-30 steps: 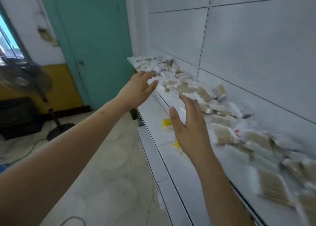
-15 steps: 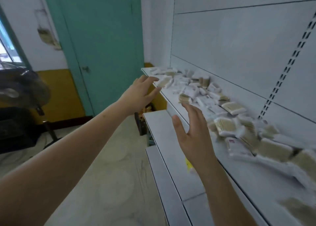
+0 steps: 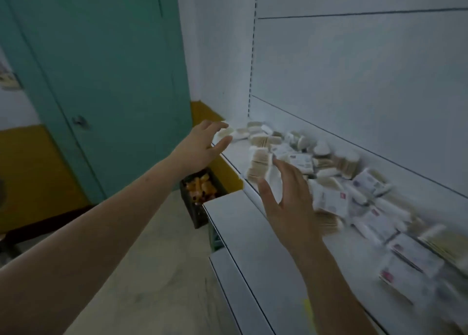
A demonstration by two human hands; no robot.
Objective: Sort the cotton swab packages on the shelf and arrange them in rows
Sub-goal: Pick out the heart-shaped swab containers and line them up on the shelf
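Several cotton swab packages [image 3: 326, 175] lie in a loose, unordered heap along the white shelf [image 3: 239, 157], from its far left end to the right edge of the view. My left hand [image 3: 202, 146] reaches out over the shelf's far left end with fingers spread, holding nothing. My right hand [image 3: 288, 203] hovers with fingers straight just in front of a pack of swabs [image 3: 259, 166] near the shelf's front edge. I cannot tell whether its fingertips touch that pack. The view is blurred.
A lower white shelf [image 3: 235, 220] juts out below the one with the packages. A dark crate of orange items [image 3: 200, 190] stands on the floor at the shelf's left end. A teal door [image 3: 101, 76] is behind it. White wall panels back the shelf.
The view has swung right and closer to the shelf. Both hands have moved forward toward the packages, the right one now close to a swab pack.
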